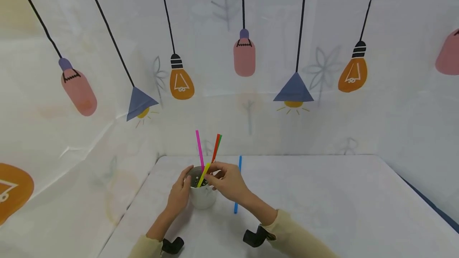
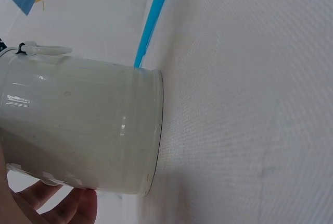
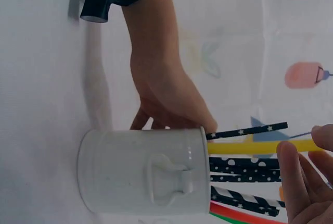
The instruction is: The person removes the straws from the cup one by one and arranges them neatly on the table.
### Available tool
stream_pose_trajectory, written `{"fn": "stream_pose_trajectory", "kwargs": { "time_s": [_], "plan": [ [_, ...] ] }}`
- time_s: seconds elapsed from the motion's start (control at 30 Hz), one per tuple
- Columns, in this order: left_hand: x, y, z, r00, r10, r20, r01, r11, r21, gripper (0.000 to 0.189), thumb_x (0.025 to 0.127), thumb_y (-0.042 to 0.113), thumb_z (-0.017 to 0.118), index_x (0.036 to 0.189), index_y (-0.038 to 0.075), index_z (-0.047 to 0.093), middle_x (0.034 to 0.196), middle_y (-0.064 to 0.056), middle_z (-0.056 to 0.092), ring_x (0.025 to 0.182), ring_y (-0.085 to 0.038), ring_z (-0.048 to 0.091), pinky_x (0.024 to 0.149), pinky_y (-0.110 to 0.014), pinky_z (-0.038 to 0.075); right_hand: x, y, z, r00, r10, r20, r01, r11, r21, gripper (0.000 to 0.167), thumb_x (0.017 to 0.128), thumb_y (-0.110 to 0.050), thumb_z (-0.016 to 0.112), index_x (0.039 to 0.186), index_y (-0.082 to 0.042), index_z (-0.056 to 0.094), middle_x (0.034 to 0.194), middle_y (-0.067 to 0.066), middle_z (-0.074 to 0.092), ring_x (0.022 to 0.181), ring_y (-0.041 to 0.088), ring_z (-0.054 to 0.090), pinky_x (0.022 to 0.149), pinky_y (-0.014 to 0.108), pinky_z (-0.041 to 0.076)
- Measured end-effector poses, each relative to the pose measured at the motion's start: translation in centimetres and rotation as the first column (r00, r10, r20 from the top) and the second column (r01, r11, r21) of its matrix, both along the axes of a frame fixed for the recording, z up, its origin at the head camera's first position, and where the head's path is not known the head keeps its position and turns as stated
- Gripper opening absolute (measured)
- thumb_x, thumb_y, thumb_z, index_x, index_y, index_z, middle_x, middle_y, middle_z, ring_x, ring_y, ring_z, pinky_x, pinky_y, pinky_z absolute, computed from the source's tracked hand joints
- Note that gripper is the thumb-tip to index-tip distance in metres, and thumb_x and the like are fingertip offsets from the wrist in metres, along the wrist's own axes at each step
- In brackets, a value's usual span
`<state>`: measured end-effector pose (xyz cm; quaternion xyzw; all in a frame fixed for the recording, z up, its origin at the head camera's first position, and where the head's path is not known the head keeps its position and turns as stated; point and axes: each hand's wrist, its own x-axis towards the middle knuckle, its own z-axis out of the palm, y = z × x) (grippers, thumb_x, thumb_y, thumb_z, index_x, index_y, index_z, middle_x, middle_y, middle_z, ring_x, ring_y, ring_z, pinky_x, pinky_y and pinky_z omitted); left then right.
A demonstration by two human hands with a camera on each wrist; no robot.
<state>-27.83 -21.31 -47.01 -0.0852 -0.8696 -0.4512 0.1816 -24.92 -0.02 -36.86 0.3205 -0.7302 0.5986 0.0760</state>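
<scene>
A white pail-like cup [image 1: 202,200] with a small side handle stands upright on the table. My left hand [image 1: 177,197] grips it from the left, fingers and thumb curved round its wall near the rim. Between thumb and fingers, my right hand [image 1: 229,179] pinches a yellow straw [image 3: 242,147], which slants with its lower end inside the cup's mouth. Around it in the cup stand black straws [image 3: 244,163] with white dots, stars and stripes, plus a pink straw [image 1: 199,146], a red straw [image 1: 216,147] and a green straw [image 3: 227,218]. Their lower ends are hidden.
To the right of the cup, a blue straw [image 1: 236,208] lies on the white table [image 1: 322,202], partly behind my right forearm. A pale cloth [image 1: 215,114] printed with hanging lamps rises behind the table and on the left.
</scene>
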Motion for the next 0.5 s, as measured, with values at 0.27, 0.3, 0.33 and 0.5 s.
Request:
{"fn": "stream_pose_trajectory", "kwargs": {
  "time_s": [0.27,0.3,0.33,0.5],
  "plan": [
    [0.0,-0.1,-0.3,0.999,-0.024,-0.03,0.024,1.0,0.019,0.043,0.107,0.034,0.033,0.146,0.019,0.042,0.145,-0.014,0.045,0.126,-0.036,0.047,0.096,-0.062,0.039,-0.8,-1.4,-2.0,0.996,0.001,-0.09,-0.004,0.999,-0.032,0.015,0.088,-0.01,0.072,0.099,0.0,0.07,0.085,0.002,0.069,0.056,0.012,0.064,0.052,0.028,0.056],
    [0.0,0.0,-0.3,0.999,-0.025,-0.035,0.026,0.999,0.021,0.043,0.107,0.034,0.034,0.146,0.019,0.042,0.145,-0.014,0.046,0.126,-0.036,0.047,0.096,-0.062,0.039,-0.8,-1.5,-2.0,0.995,0.001,-0.097,-0.004,1.0,-0.03,0.015,0.088,-0.009,0.072,0.1,0.002,0.07,0.086,0.003,0.069,0.055,0.01,0.063,0.052,0.028,0.055],
    [-0.1,0.0,-0.2,0.999,-0.024,-0.042,0.025,1.0,0.017,0.043,0.107,0.034,0.034,0.146,0.018,0.042,0.144,-0.015,0.046,0.125,-0.036,0.048,0.096,-0.062,0.04,-0.7,-1.5,-1.9,0.995,-0.002,-0.098,-0.001,1.0,-0.027,0.015,0.088,-0.007,0.072,0.1,0.002,0.069,0.086,0.003,0.069,0.055,0.008,0.063,0.052,0.028,0.055],
    [-0.2,-0.1,-0.2,0.999,-0.013,-0.052,0.014,1.0,0.009,0.042,0.107,0.034,0.034,0.145,0.019,0.043,0.142,-0.016,0.049,0.123,-0.035,0.05,0.094,-0.061,0.041,-0.2,-1.3,-1.5,0.996,-0.054,-0.076,0.051,0.998,-0.037,0.013,0.087,-0.005,0.073,0.099,-0.003,0.068,0.085,0.004,0.069,0.056,0.006,0.063,0.052,0.026,0.055]
  ]
}}
